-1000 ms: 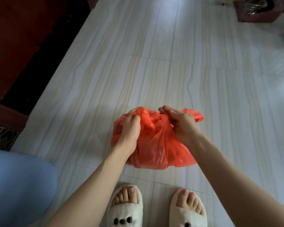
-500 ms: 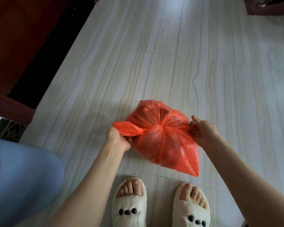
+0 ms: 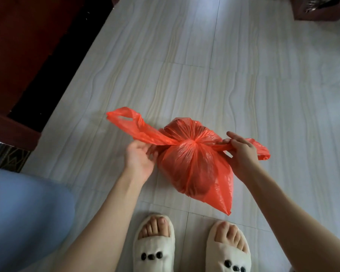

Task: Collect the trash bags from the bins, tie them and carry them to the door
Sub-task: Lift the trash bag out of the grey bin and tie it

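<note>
- The thin red plastic trash bag [image 3: 192, 163] sits on the pale striped floor tiles [image 3: 243, 85], just in front of two feet in white fluffy slippers with black beads [image 3: 190, 258].
- Its two handles are crossed once at the top, so there is one twist in the middle. I think the knot is only half done.
- The right hand [image 3: 241, 154] pinches the right red handle strip [image 3: 257, 148] with curled fingers and pulls it out to the side.
- The left hand [image 3: 139, 160] looks loose and fairly wide. Its fingers touch the bag's side, just under the left red handle strip [image 3: 137, 128]. I cannot tell if it really holds that strip.
- If only the right hand pulls, the twist could slip open again, because nothing tugs back from the left.
- The plastic looks very thin. A hard pull could stretch or rip a handle.
- The bag is full and round. It could roll or tip over while the hands are busy.
- A knot with just one cross could come undone on the way to the door, and trash could fall out.
- The dark red wooden furniture [image 3: 18, 55] is well apart on the left, so it should not get in the way.
</note>
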`<move>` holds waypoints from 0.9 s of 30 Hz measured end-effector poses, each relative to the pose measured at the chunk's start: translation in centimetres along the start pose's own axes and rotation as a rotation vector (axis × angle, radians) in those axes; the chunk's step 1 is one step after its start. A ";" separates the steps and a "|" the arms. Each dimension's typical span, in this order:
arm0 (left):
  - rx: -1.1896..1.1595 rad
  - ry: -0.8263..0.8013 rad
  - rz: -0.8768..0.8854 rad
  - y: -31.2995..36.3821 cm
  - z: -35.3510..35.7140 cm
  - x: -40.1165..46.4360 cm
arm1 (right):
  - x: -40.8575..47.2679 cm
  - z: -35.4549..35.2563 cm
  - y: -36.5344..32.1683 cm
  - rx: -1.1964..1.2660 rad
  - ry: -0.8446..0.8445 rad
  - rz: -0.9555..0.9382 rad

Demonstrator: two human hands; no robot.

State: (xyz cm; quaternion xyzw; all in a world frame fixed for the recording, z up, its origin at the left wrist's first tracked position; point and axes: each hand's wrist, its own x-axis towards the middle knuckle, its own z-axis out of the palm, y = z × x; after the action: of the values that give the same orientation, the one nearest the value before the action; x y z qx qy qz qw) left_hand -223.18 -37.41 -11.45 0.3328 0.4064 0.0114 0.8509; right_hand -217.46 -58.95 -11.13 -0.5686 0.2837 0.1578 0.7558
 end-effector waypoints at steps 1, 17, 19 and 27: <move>0.277 0.022 0.107 -0.7 0.5 -0.1 | -0.1 0.1 -0.1 0.007 -0.011 0.000; 1.664 0.011 0.611 -2.6 6.5 -0.5 | -0.6 0.3 -0.4 -0.256 -0.149 -0.094; 1.835 -0.102 0.542 -3.4 7.0 -0.8 | -1.1 0.1 -1.4 -0.238 -0.179 -0.205; 2.101 -0.006 0.578 -4.3 7.5 0.1 | -1.2 0.2 -4.1 -0.044 -0.565 -0.277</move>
State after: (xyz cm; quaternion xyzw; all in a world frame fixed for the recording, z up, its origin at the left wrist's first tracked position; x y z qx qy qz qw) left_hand -219.00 -44.90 -10.64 0.9769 0.1175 -0.1426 0.1075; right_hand -216.03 -59.92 -7.23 -0.5517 -0.0214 0.2112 0.8066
